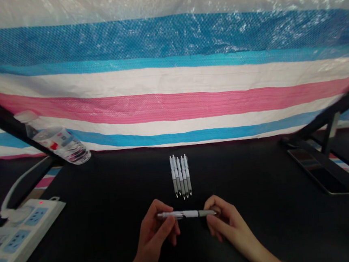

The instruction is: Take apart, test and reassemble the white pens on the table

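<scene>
A white pen with a grey grip (189, 214) lies level between my two hands above the black table. My left hand (158, 226) pinches its clicker and clip end between thumb and fingers. At the other end, the tip side of the grip rests in the pinch of my right hand (226, 218). Just beyond them, several matching white and grey pens (181, 175) lie side by side on the table, tips pointing toward me.
A clear plastic bottle (60, 139) stands at the back left by a black frame bar. The white power strip (27, 229) with a plugged-in cable is at left. A dark phone (318, 171) lies on the right. Striped sheeting (172, 106) hangs behind the black table (112, 185).
</scene>
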`<state>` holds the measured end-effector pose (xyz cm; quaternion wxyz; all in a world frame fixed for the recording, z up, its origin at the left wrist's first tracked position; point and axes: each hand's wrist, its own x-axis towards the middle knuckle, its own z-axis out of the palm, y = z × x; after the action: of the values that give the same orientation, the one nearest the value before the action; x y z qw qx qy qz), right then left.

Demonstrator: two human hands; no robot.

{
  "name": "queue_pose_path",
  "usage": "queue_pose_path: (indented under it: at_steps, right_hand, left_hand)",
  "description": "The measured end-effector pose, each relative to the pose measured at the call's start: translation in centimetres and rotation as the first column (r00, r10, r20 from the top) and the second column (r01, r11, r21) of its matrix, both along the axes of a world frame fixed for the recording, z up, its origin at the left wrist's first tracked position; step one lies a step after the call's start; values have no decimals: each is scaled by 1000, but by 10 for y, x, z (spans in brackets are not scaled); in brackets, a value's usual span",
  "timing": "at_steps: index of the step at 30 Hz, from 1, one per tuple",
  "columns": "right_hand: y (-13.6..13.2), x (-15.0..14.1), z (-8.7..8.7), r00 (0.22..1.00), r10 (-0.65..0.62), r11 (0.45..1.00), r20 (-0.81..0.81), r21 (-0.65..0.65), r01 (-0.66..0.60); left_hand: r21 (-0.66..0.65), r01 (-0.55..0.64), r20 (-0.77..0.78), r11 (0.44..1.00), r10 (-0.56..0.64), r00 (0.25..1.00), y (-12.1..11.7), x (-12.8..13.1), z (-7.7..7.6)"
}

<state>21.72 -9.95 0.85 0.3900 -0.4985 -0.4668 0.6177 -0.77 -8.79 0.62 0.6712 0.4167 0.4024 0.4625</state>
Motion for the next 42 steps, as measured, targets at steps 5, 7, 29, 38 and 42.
queue_pose_path:
  at_steps: [5,7,29,38,42]
  right_hand:
    - [0,-1,0,999,53,997,0,-55,-53]
    - [1,-1,1,1000,8,999,-25,-36,-9]
    - [0,-1,-6,996,-30,997,-85,-67,24]
    - [1,0,-11,985,-56,998,-164,-43,49]
    - [1,1,-11,973,-78,997,-219,-29,74]
  left_hand:
    - [-12,-21,-11,1000,20,1000,1,-1,4]
    - [-20,-25,-13,999,25,1000,1,-1,5]
    - [-25,-88,-5,996,88,996,2,-1,3]
    - [-14,-107,-13,994,107,994,2,-1,3]
    - [-4,-118,-33,993,118,992,3,-2,3]
